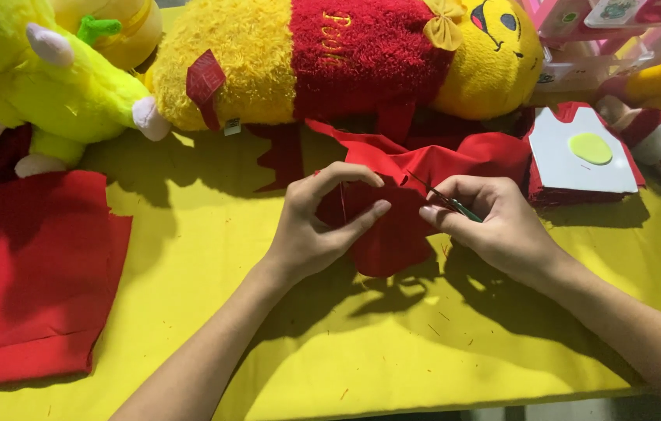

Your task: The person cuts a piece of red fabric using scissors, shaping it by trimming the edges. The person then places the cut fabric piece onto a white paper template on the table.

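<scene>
My left hand (pixel 321 222) pinches a small red fabric piece (pixel 393 238) between thumb and fingers, holding it above the yellow cloth (pixel 268 312). My right hand (pixel 494 222) grips small dark scissors (pixel 446 199), their thin blades pointing up and left into the red fabric's upper edge. More crumpled red fabric (pixel 455 156) lies just behind the hands.
A big yellow plush bear in a red shirt (pixel 346 58) lies along the back. A lime-green plush toy (pixel 49 86) sits far left. Folded red cloth (pixel 26 273) lies at the left edge. A white template with a green circle (pixel 584 152) rests on stacked red pieces at right.
</scene>
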